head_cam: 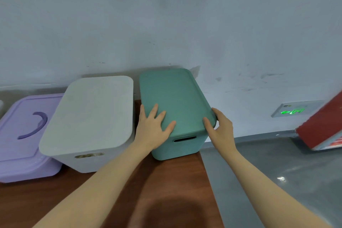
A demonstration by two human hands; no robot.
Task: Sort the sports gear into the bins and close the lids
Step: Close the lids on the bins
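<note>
Forearms: both bare, reaching forward over the brown table (177, 176) toward the green bin.
Left hand (151, 127): lying flat, fingers straight and spread, pressing on the near-left corner of the green lid (174, 96).
Right hand (221, 129): wrapping the near-right corner of the green lid, thumb sitting on top, fingers curling over the edge.
Green lid: sitting level on the green bin (179, 146), looking seated all round.
Green bin: standing at the table's right end, against the wall (166, 15); slot handle facing the camera.
Grey bin (87, 161): standing just left of the green one, grey lid (90, 113) lying on it; something pale showing through its handle slot, cannot tell what.
Purple bin (24, 168): sitting furthest left, touching or nearly touching the grey one, lid on, curved handle lying on top.
Floor (277, 163): grey, running right of the table.
Red object (323, 122): leaning at far right.
Green lit sign (292, 111): glowing low on the wall.
</note>
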